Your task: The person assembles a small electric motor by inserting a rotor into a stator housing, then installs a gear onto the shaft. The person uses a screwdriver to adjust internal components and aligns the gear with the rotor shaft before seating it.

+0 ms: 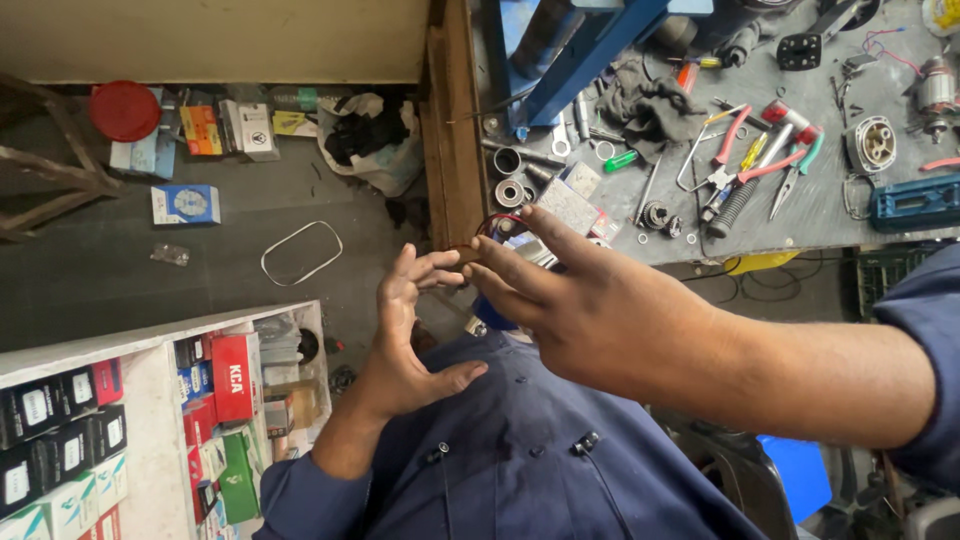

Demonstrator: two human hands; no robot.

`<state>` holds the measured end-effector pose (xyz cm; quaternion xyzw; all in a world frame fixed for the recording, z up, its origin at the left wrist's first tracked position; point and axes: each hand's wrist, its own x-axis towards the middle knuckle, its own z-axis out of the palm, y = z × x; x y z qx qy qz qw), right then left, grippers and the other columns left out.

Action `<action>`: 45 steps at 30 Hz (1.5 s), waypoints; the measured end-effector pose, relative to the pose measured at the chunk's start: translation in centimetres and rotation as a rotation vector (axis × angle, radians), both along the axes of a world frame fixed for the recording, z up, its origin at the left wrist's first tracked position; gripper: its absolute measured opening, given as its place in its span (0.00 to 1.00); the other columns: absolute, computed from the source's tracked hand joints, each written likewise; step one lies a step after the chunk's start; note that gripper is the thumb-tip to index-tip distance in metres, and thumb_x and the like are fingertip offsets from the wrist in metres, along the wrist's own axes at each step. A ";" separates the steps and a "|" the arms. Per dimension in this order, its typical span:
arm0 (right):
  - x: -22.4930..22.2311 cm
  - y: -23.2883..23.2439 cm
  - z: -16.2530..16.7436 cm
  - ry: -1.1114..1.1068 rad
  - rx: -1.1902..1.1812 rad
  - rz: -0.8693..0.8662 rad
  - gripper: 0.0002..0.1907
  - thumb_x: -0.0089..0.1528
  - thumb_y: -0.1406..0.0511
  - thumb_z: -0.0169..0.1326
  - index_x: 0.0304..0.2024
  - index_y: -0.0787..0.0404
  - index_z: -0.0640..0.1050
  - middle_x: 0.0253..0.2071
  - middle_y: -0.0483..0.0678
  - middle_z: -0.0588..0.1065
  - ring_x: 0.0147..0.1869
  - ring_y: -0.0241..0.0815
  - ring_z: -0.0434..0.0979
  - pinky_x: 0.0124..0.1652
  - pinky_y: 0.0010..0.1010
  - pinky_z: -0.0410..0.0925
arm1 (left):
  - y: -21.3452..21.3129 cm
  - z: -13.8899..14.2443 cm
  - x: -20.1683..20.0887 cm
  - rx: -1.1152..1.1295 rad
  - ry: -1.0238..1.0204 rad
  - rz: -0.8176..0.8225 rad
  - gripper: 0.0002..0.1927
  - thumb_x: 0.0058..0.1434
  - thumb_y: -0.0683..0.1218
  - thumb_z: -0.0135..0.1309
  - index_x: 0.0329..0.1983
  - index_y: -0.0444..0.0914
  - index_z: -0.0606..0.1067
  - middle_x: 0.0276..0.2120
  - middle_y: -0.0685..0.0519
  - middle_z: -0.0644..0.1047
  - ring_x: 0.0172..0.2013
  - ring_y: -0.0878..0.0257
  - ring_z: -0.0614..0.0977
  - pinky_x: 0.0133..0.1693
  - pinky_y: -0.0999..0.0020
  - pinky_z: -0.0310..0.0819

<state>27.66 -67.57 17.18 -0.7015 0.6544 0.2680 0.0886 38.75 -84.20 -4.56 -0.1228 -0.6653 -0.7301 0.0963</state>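
While both hands meet in the air just off the near edge of the tabletop (800, 215), the left hand (405, 335) pinches one end of a small brown part (468, 254) between its curled fingertips, thumb held wide apart. The right hand (590, 305) reaches across with fingers stretched out and close together; its fingertips touch the part's other end, though how firmly they grip I cannot tell. A thin red wire (500, 220) loops up from the part, just in front of a grey metal box (568, 205).

As far as it shows, the part's long axis runs roughly from one hand to the other, but which end leads is hidden by the fingers.

With so light a hold, the part could slip and drop to the floor (130, 270) among the boxes, and the wire loop might snag on a fingertip and pull loose. The pliers (745, 165) lie well apart.
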 end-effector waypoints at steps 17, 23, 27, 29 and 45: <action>-2.5 2.1 -0.3 -0.107 -0.239 -0.087 0.13 0.43 0.59 0.57 0.30 0.47 0.86 0.62 0.48 0.73 0.71 0.57 0.64 0.65 0.59 0.56 | 1.1 -0.3 -0.8 0.010 -0.030 -0.015 0.60 0.55 0.49 0.70 0.81 0.42 0.43 0.73 0.43 0.63 0.66 0.53 0.73 0.69 0.51 0.64; -3.3 2.5 -0.4 -0.168 -0.292 -0.119 0.16 0.45 0.60 0.56 0.34 0.45 0.87 0.62 0.50 0.73 0.70 0.58 0.65 0.63 0.57 0.56 | 1.1 -0.1 -1.3 -0.016 -0.067 -0.023 0.59 0.55 0.49 0.70 0.80 0.42 0.43 0.72 0.42 0.63 0.65 0.53 0.73 0.66 0.54 0.66; -3.8 2.6 -0.3 -0.156 -0.294 -0.122 0.14 0.43 0.60 0.57 0.30 0.46 0.86 0.62 0.49 0.74 0.70 0.57 0.66 0.64 0.58 0.58 | 1.2 -0.1 -1.8 0.003 -0.075 -0.042 0.59 0.55 0.49 0.70 0.80 0.42 0.44 0.72 0.42 0.64 0.65 0.53 0.73 0.65 0.55 0.67; -4.0 2.7 -0.4 -0.126 -0.285 -0.105 0.13 0.42 0.60 0.57 0.28 0.48 0.86 0.61 0.48 0.75 0.70 0.56 0.66 0.63 0.57 0.59 | 1.3 -0.1 -2.1 0.006 -0.075 -0.044 0.58 0.55 0.49 0.70 0.80 0.42 0.46 0.71 0.42 0.64 0.64 0.53 0.74 0.65 0.55 0.67; -3.5 10.1 2.7 -0.500 -0.823 -0.504 0.12 0.47 0.62 0.67 0.34 0.54 0.85 0.60 0.47 0.74 0.69 0.55 0.68 0.61 0.45 0.67 | 2.2 10.4 -3.5 -0.532 0.392 0.189 0.18 0.60 0.44 0.68 0.51 0.39 0.76 0.46 0.52 0.77 0.45 0.56 0.79 0.49 0.60 0.74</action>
